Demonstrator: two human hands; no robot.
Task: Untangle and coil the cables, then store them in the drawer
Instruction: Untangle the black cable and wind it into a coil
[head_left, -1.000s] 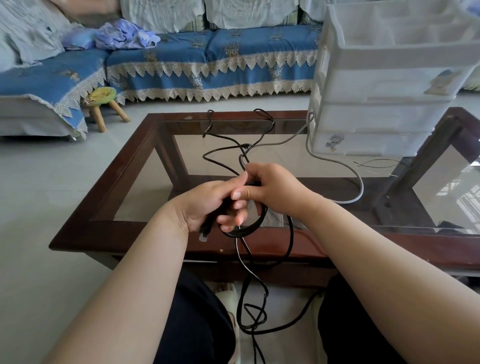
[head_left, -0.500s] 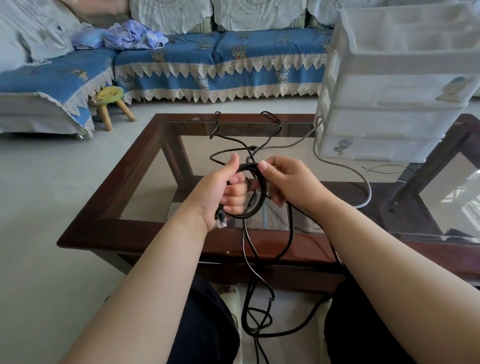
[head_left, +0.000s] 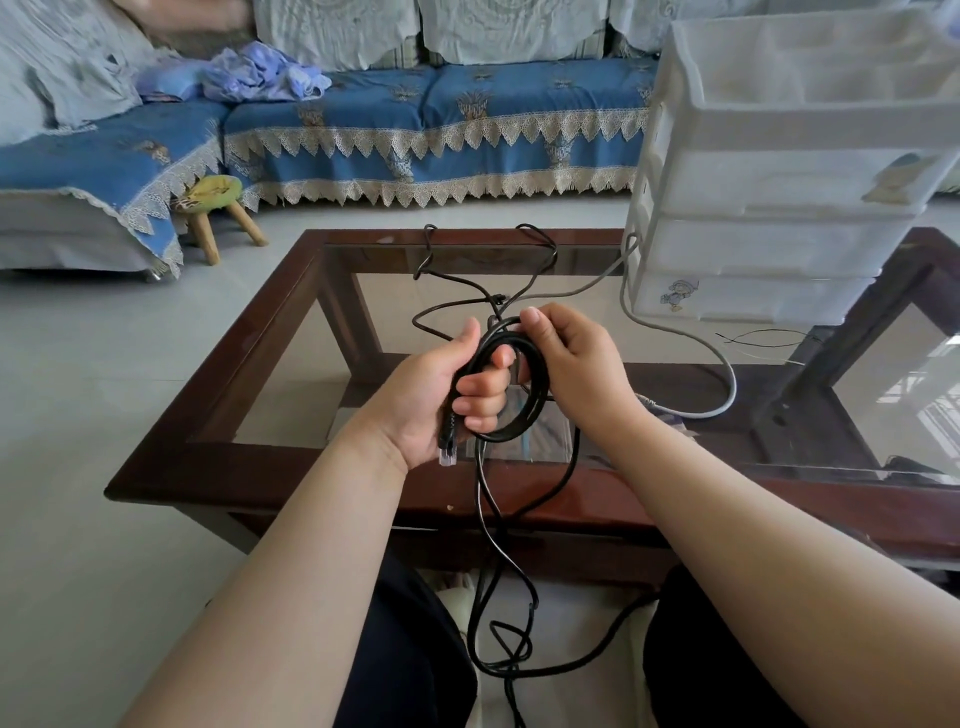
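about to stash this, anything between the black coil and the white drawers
No object blocks the way from the black coil in both hands to the white drawers. But every drawer looks shut, and the cable's loose tail hangs uncoiled.

Left hand (head_left: 415, 400) grips black cable (head_left: 537, 384) coil; right hand (head_left: 576, 364) pinches loop top above glass table (head_left: 260, 462)

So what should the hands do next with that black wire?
Probably wind one more loop: the left hand grips a small coil of black cable, the right hand pinches its top, and plenty of slack hangs loose below the table.
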